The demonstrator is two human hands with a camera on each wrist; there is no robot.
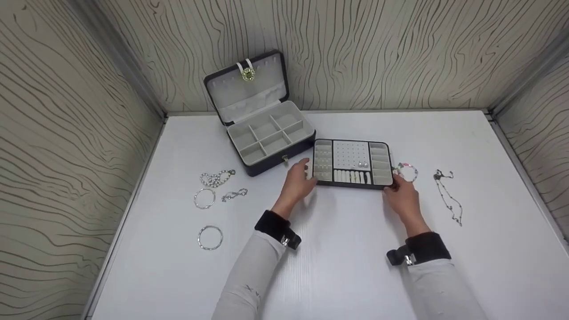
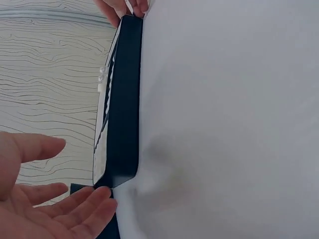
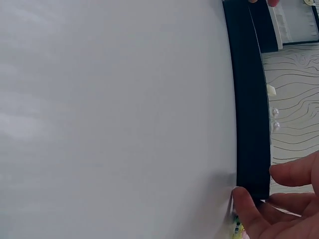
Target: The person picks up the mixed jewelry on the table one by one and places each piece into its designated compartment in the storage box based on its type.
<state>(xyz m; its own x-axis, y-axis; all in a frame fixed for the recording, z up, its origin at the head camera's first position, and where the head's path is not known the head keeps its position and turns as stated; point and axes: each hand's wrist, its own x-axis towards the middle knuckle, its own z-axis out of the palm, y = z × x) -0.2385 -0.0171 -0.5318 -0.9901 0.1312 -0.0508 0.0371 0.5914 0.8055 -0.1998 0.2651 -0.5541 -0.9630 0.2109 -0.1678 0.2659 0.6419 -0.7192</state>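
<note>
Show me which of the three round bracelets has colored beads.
The beaded bracelet beside the right hand: it shows pink and green, whereas the farther left-side bracelet and nearer left-side bracelet look plain silvery.

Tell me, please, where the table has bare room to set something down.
Free: between the forearms, in front of the tray; far right corner, behind the necklace. Crowded: by the right hand and beaded bracelet; left of the left hand, around the pearls.
</note>
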